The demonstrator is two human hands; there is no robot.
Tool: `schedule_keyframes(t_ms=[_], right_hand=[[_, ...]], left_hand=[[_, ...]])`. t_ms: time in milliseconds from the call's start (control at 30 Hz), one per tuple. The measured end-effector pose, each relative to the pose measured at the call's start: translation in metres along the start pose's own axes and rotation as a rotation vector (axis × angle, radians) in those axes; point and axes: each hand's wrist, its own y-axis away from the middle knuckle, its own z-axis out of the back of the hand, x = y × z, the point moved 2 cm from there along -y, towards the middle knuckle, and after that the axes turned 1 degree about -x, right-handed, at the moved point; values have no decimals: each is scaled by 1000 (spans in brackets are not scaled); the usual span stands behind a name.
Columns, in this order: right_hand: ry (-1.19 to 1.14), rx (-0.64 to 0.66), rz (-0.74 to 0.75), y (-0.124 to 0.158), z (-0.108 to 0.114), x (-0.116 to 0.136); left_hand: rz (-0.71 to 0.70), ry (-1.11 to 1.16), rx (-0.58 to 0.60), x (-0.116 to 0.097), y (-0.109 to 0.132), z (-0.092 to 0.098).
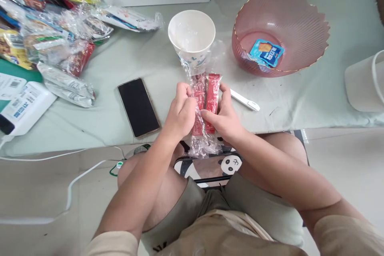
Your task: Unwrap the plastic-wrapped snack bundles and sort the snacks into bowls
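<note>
Both of my hands are at the table's front edge, around a clear plastic wrapper (204, 146) and red stick sachets. My left hand (181, 112) is closed, its thumb and fingers pinching the wrapper's left side. A red sachet (213, 94) with a gold edge is held by my right hand (226, 122), thumb in front and fingers along its right side. Left of it, another red sachet (199, 92) shows through the crinkled plastic. A white paper cup (193, 57) stands just beyond the wrapper. Behind my right fingers lies a white plastic utensil (244, 100).
A black phone (139, 108) lies left of my hands. Many wrapped snacks (66, 36) are heaped at far left, near a white cable (70, 192). A pink scalloped bowl (303, 28) holds a blue packet (267, 53). A white container (361, 84) stands at right; a panda-patterned case (207, 168) is on my lap.
</note>
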Motion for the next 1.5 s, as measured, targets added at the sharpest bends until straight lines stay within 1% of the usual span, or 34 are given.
schedule_keyframes(t_ms=[33, 100, 133, 167, 200, 267, 333, 367, 433, 467, 500, 600, 667, 733, 800, 867, 933, 967, 1000, 1067, 1100, 1133, 1167, 1200, 1233, 1267, 1300, 1367, 1500], right_hand=[[-11, -7, -6, 0, 0, 0], [-53, -29, -9, -1, 0, 2], [-86, -47, -12, -2, 1, 3], [-126, -68, -16, -2, 1, 5], [-172, -86, -26, -2, 2, 6], [-269, -74, -91, -3, 1, 8], [-368, -7, -195, -3, -3, 7], [-414, 21, -240, -4, -6, 7], [-483, 38, -281, -6, -11, 5], [-503, 26, -276, -8, -14, 4], [-510, 8, -261, -11, -16, 3], [-475, -29, -182, -18, -20, 2], [-427, -20, -136, -21, -21, 3], [-389, -7, -128, -22, -20, 2], [-370, -13, -146, -21, -17, 2], [-367, -37, -165, -19, -15, 3], [-381, -49, -192, -17, -14, 4], [-390, -48, -206, -17, -14, 4], [-397, -48, -212, -16, -15, 4], [-393, -59, -194, -17, -15, 3], [-379, -70, -170, -17, -15, 2], [-360, -78, -143, -18, -15, 1], [-339, -76, -123, -18, -15, -1], [-323, -67, -113, -18, -15, -2], [-316, -54, -110, -18, -15, -3], [-319, -47, -112, -17, -15, -4], [-336, -48, -118, -17, -16, -4], [-392, -84, -129, -16, -16, -2], [-465, -150, -145, -15, -18, 3]], left_hand=[[6, -88, -21, -5, 0, 4], [17, -246, -102, -16, 0, 13], [24, -288, -137, -22, 0, 17], [35, -283, -155, -28, -1, 21], [56, -225, -159, -34, -2, 23], [138, 1, -128, -44, -5, 21], [242, 238, -110, -51, -12, 12], [277, 317, -112, -53, -17, 6], [262, 424, -221, -49, -29, -5], [278, 449, -236, -44, -36, -11], [268, 467, -297, -38, -43, -14], [246, 448, -344, -19, -57, -21], [225, 458, -394, -13, -60, -21], [198, 521, -450, -13, -61, -20], [192, 575, -474, -16, -63, -18], [180, 575, -501, -20, -65, -15], [182, 542, -501, -21, -67, -9], [187, 519, -474, -21, -65, -6], [188, 486, -416, -21, -62, -1], [143, 342, -230, -23, -48, 10], [80, 224, -122, -25, -38, 16], [-36, 54, -25, -29, -25, 23], [-113, -138, 105, -31, -12, 29], [-167, -311, 190, -34, 1, 34], [-193, -452, 280, -35, 13, 39], [-210, -560, 337, -36, 22, 43], [-223, -657, 351, -37, 29, 47], [-220, -807, 355, -36, 35, 51], [-204, -1001, 394, -31, 30, 52]])
